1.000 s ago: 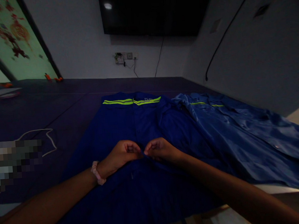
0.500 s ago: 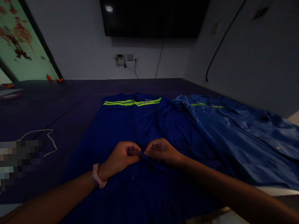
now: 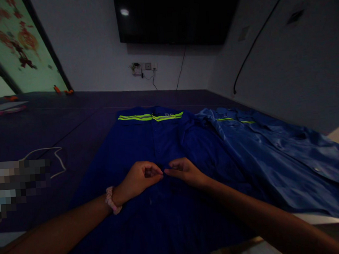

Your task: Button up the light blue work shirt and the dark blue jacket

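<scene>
A dark blue work jacket [image 3: 136, 144] with yellow-green reflective chest strips lies front up before me, its buttoned placket running down the middle. Over the lower placket, my left hand [image 3: 142, 177] has thumb and forefinger pinched together at the jacket's front edge. My right hand [image 3: 185, 173] faces it, fingertips almost meeting the left ones, fingers curled and closed at the same edge. The bit of cloth or button between the fingertips is too small and dark to make out. A pink scrunchie [image 3: 113, 200] circles my left wrist.
A second, lighter blue jacket [image 3: 274, 147] is spread on the right, overlapping the first one's side. On the left, a white cable [image 3: 59, 158] lies on the dark purple surface [image 3: 80, 124] beside a blurred-out object. A wall-mounted television [image 3: 177, 15] hangs beyond.
Both hands stay over the placket. The left fingertips have shifted slightly right, and the right hand's upper fingers have lifted a little from its thumb.
</scene>
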Demonstrator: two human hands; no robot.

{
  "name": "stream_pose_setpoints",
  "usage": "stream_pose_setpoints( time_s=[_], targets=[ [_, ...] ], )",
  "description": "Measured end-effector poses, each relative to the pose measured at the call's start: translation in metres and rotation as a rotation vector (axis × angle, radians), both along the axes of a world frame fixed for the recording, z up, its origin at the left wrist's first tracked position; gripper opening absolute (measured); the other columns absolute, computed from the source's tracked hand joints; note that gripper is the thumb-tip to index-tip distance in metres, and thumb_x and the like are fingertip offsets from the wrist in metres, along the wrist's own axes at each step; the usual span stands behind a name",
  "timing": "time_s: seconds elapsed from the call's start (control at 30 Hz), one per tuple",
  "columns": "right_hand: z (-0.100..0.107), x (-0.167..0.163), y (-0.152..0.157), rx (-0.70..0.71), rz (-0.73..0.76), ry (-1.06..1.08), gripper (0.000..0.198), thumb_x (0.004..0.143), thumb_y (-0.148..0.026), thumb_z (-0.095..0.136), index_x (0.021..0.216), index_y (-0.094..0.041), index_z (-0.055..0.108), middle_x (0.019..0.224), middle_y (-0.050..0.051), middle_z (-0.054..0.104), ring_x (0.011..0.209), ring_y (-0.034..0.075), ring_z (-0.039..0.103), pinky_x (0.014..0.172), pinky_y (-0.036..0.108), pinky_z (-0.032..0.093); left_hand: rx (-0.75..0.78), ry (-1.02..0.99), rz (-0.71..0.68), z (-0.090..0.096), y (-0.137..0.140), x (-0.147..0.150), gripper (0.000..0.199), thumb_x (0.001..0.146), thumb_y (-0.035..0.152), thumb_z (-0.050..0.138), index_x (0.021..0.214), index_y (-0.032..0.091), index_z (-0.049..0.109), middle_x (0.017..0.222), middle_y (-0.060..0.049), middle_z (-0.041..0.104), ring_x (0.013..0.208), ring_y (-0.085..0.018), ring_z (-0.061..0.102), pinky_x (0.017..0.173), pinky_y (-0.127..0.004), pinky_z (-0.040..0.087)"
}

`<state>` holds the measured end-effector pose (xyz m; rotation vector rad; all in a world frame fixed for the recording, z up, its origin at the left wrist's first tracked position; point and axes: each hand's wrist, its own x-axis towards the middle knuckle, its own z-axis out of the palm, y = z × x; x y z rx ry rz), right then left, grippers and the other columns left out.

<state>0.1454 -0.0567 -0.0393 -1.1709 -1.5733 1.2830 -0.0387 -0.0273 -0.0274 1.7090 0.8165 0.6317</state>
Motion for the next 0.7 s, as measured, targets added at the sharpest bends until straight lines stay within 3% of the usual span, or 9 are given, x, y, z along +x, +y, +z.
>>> stream_pose_setpoints(
  time_s=[0.4, 0.7],
  targets=[
    [-0.0025, 0.0021, 0.0059, -0.151, -0.073, 0.119, 0.043, 0.061, -0.052, 0.067, 0.055, -0.015, 0.045, 0.046, -0.008, 0.038, 0.042, 0.004, 0.030, 0.042, 0.019, 0.022, -0.010, -0.006, -0.191, -0.0012, 0.0033, -0.0042, 0.024, 0.064, 0.026, 0.069, 0.085, 0.015, 0.068, 0.087, -0.003, 0.061, 0.072, -0.011, 0.058, 0.065, -0.022, 0.046],
    [-0.0022, 0.0010, 0.0017, -0.180, 0.018, 0.134, 0.039, 0.062, -0.049, 0.068, 0.062, -0.014, 0.052, 0.051, -0.005, 0.049, 0.045, 0.005, 0.039, 0.044, 0.019, 0.029, 0.101, -0.041, -0.092, -0.0001, 0.0001, -0.0020, 0.015, 0.065, 0.024, 0.069, 0.076, 0.013, 0.069, 0.084, -0.004, 0.061, 0.068, -0.010, 0.056, 0.064, -0.022, 0.046]
  ],
)
